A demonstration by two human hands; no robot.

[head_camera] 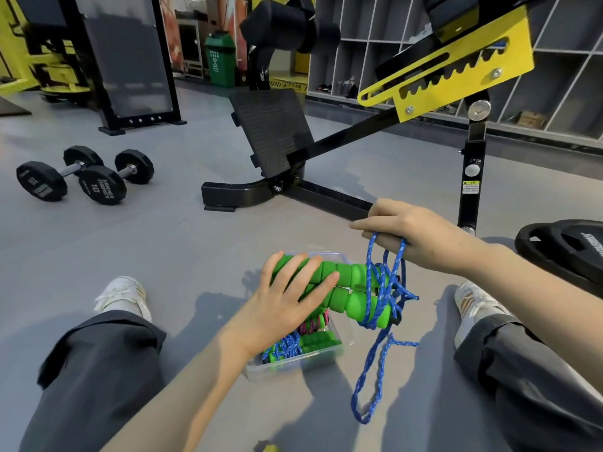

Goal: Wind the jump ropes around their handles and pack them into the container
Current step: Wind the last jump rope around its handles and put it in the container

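Hands (pixel 287 298) on handles (pixel 342 288) (rope (pixel 385 288) looped)

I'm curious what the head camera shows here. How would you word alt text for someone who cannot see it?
A person seated on a gym floor holds two green jump rope handles in the left hand while the right hand loops blue rope around them, above a clear container already holding wound ropes. Dumbbells lie to the left.

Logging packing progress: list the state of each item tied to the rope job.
Left hand: gripping the green foam handles.
Right hand: looping the blue braided rope.
Blue braided rope: partly wound, tail hanging.
Clear plastic container: open, holding wound ropes.
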